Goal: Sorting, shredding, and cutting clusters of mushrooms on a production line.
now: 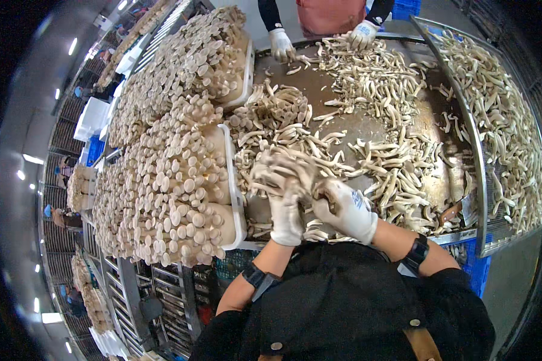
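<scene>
My left hand [287, 218], in a white glove, grips a cluster of mushrooms [281, 170] from below, just above the near edge of the metal table. The cluster is blurred by motion. My right hand [347, 210], also in a white glove, has its fingers curled against the cluster's right side; what lies between them is hidden. Loose long-stemmed mushrooms [394, 171] lie in heaps beyond and to the right of my hands. Another clump of mushrooms [274, 107] rests on the table farther off.
On the left stand white trays [235, 186] packed with growing mushrooms [162, 192]. A mesh rack [500, 243] with picked mushrooms is at the right. A wooden-handled knife [450, 213] lies near the right edge. Across the table, another person's gloved hands [362, 36] touch the mushrooms.
</scene>
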Tool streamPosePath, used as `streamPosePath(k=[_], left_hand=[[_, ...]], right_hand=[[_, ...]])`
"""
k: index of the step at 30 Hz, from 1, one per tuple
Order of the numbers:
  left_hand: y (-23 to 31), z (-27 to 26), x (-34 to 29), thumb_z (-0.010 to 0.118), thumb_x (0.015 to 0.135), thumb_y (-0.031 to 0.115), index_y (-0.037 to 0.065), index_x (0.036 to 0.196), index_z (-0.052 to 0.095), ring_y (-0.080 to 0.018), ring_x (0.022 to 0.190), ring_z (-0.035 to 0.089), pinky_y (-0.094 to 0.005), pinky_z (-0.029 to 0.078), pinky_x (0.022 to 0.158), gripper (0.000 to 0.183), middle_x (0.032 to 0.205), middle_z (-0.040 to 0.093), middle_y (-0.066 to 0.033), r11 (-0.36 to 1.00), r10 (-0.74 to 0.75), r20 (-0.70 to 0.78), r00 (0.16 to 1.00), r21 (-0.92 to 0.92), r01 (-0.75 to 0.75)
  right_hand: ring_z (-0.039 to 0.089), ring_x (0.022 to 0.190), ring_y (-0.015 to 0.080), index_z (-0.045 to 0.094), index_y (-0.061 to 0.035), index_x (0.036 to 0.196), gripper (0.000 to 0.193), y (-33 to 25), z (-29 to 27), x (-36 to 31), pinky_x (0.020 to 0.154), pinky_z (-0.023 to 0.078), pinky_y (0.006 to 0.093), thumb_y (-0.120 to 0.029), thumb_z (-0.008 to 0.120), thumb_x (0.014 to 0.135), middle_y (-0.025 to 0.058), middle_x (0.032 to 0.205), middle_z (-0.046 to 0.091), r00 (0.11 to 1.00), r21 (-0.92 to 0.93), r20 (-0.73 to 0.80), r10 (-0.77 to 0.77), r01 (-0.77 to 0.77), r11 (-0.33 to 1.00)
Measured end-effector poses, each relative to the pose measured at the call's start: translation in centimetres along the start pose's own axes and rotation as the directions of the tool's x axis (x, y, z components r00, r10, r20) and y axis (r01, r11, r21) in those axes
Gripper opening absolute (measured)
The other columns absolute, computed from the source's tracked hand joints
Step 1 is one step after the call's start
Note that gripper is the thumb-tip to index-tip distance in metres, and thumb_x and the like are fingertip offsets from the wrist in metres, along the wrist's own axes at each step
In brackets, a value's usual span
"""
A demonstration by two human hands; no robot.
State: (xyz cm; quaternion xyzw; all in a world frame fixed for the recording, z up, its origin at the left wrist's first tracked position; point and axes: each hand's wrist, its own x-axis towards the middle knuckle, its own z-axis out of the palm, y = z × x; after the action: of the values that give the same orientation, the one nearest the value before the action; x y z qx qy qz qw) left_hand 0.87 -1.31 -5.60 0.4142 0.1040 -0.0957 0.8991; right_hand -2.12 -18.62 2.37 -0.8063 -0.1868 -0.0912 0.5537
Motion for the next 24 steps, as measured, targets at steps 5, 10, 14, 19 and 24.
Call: streamPosePath(k=[5,10,14,19,24], left_hand=[[2.0,3.7,-1.2,0.052,0.091,0.010,0.005,0.122,0.047,-0.0141,0.092,0.059,-0.0291,0.051,0.081,0.032,0.104,0.058,-0.0047,0.993,0.037,0.118,0.992,0.107,-0.050],[3.2,4.6,-0.9,0.053,0.089,0.004,0.004,0.119,0.050,-0.0139,0.093,0.058,-0.0289,0.050,0.082,0.030,0.103,0.059,-0.0041,0.999,-0.031,0.099,0.995,-0.040,0.035],[2.9,4.5,-1.4,0.055,0.089,0.011,0.006,0.126,0.044,-0.0169,0.098,0.058,-0.0300,0.049,0.085,0.039,0.112,0.057,-0.0067,0.991,0.015,0.141,0.990,0.131,-0.034],[3.5,3.6,-0.8,0.059,0.088,0.026,0.010,0.125,0.045,-0.0214,0.102,0.058,-0.0386,0.053,0.081,0.043,0.116,0.056,-0.0050,0.965,-0.220,0.108,0.969,-0.118,0.232],[2.5,5.6,-1.8,0.058,0.086,0.011,0.010,0.119,0.050,-0.0168,0.085,0.060,-0.0338,0.054,0.075,0.034,0.100,0.060,-0.0044,1.000,0.006,0.063,0.998,0.030,-0.008]], right_hand=[[0.054,0.087,0.0344,0.056,-0.0011,0.098,0.026,0.3,-1.1,2.4,0.078,0.044,0.0392,-0.016,0.062,0.078,0.0199,0.089,0.054,0.981,-0.090,-0.196,0.001,-0.019,0.996],[0.055,0.087,0.0346,0.057,-0.0004,0.099,0.033,1.2,-1.4,1.7,0.079,0.044,0.0389,-0.022,0.067,0.076,0.0197,0.090,0.055,0.972,-0.132,0.207,0.110,-0.083,0.988],[0.055,0.087,0.0358,0.056,0.0001,0.094,0.029,-0.3,-1.0,2.5,0.079,0.045,0.0394,-0.021,0.066,0.077,0.0212,0.091,0.056,0.990,-0.062,-0.143,0.008,-0.017,0.998],[0.056,0.080,0.0375,0.055,-0.0010,0.088,0.028,0.3,-0.9,1.1,0.069,0.045,0.0410,-0.025,0.067,0.078,0.0188,0.083,0.056,0.978,-0.096,0.194,0.072,-0.054,0.994],[0.055,0.078,0.0380,0.054,-0.0019,0.084,0.014,-0.4,-0.8,2.6,0.068,0.045,0.0410,-0.016,0.058,0.081,0.0186,0.081,0.055,0.999,-0.173,-0.032,0.034,-0.039,0.984]])
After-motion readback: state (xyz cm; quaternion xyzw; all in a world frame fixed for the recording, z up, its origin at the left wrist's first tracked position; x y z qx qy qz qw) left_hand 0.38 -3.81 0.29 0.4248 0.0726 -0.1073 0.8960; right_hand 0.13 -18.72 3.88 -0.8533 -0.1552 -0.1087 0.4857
